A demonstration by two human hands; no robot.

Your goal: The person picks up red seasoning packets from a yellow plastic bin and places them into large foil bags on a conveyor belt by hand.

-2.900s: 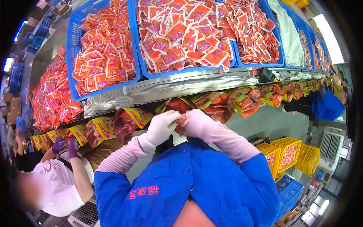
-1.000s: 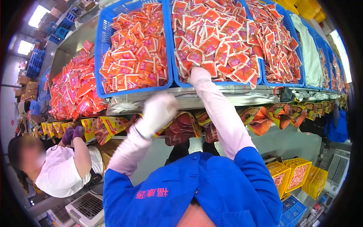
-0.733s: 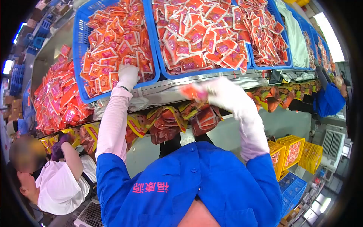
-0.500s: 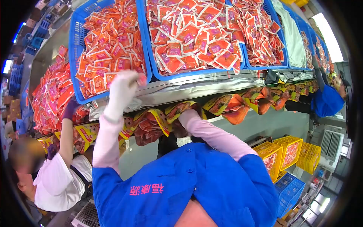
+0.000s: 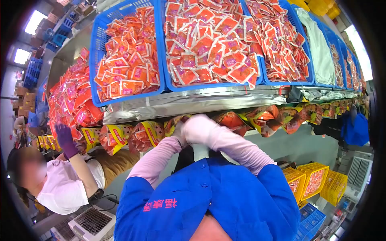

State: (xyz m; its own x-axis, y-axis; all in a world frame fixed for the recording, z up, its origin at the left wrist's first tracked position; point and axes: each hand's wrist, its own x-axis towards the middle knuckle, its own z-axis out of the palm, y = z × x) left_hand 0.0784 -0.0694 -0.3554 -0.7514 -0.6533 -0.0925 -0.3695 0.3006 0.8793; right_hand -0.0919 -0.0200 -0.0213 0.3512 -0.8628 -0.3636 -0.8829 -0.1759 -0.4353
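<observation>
My left hand (image 5: pixel 179 134), in a white glove, is at the mouth of a printed yellow-and-red bag (image 5: pixel 170 125) in the row along the counter edge. My right hand (image 5: pixel 200 127), also white-gloved and blurred by motion, lies just to its right and partly covers it. The fingers of both hands are hidden or smeared, so I cannot make out what they hold. Beyond my hands, a blue basket (image 5: pixel 163 60) is heaped with small red packets (image 5: pixel 128 85). Another blue basket (image 5: pixel 209 85) beside it holds more of them.
At left a co-worker's purple-gloved hand (image 5: pixel 66 141) is by a loose heap of red packets (image 5: pixel 76 98). Silvery plastic sheeting (image 5: pixel 193 100) runs along the counter front. Yellow crates (image 5: pixel 313 180) and a blue crate (image 5: pixel 310 223) stand at right. Another blue-clad person (image 5: pixel 356 128) works farther right.
My left hand, earlier raised near the left basket with a small red packet in its fingers, has come down to the bag. My right hand, earlier at a bag's mouth, now lies over it. The view has shifted.
</observation>
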